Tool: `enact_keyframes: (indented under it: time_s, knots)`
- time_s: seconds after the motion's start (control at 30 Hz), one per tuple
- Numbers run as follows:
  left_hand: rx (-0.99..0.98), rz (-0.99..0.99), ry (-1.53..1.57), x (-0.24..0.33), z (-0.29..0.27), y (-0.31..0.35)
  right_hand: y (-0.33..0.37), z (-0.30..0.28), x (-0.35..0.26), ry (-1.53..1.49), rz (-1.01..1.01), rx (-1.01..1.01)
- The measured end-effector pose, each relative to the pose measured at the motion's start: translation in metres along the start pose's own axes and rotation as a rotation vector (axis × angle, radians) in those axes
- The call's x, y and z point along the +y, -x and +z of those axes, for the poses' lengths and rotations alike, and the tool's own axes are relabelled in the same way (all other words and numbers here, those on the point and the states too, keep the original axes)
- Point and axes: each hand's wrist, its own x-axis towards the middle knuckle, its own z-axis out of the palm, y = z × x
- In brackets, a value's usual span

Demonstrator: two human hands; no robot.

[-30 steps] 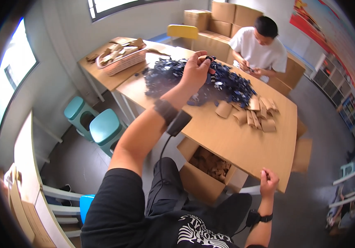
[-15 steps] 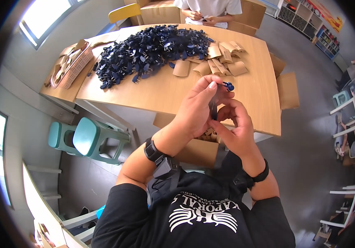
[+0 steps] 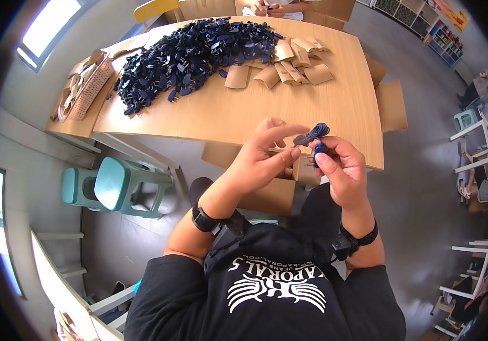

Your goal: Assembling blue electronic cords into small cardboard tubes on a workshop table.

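Head view: your right hand (image 3: 348, 175) pinches a blue plug (image 3: 319, 150) between thumb and fingers, by the table's near edge as seen from above; a coiled dark cord (image 3: 316, 133) sits just above it. Your left hand (image 3: 262, 158) has thumb and forefinger parted at the coil's left end; cannot tell whether they touch it. Farther back on the wooden table (image 3: 192, 122): heap of dark blue plugs (image 3: 198, 54), curved brown cardboard sleeves (image 3: 318, 74) at its right. Pinkish basket (image 3: 92, 88) at far left.
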Motion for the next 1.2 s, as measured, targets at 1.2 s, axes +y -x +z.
enact_keyframes:
  time_s: [1.2]
  knots:
    - [0.287,-0.058,-0.693,-0.075,-0.068,-0.065,0.032,-0.026,0.009,0.635,-0.22,0.107]
